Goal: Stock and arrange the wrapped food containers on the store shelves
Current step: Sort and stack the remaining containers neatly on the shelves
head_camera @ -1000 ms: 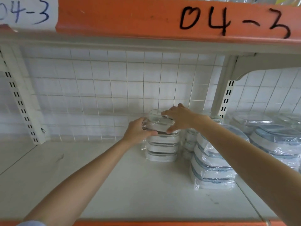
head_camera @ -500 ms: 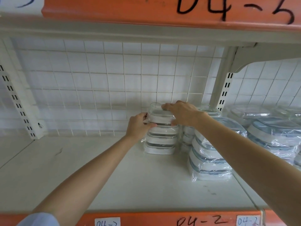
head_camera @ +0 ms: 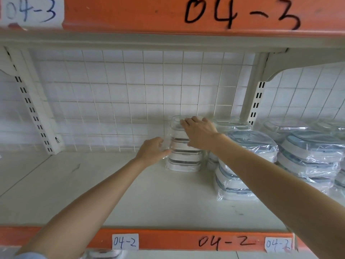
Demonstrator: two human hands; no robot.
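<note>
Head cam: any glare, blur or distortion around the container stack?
Head view: wide-angle bend bows the orange shelf edge; plastic wrap on the container stack gives soft glare; both hands look slightly soft; faint shadows fall on the wire grid.

- White shelf (head_camera: 93,193) with orange front edge (head_camera: 177,238), marked 04-2 by hand and on paper labels (head_camera: 125,242).
- Wire grid back panel (head_camera: 130,100) behind; slotted uprights (head_camera: 29,105) left and right.
- Stack of wrapped containers (head_camera: 183,157) stands far back, near the grid.
- Just right of it, nearer the front, a stack of blue-rimmed wrapped containers (head_camera: 235,186).
- More wrapped stacks (head_camera: 308,157) further right, past the right upright.
- Small dark scuffs on the shelf surface.
</note>
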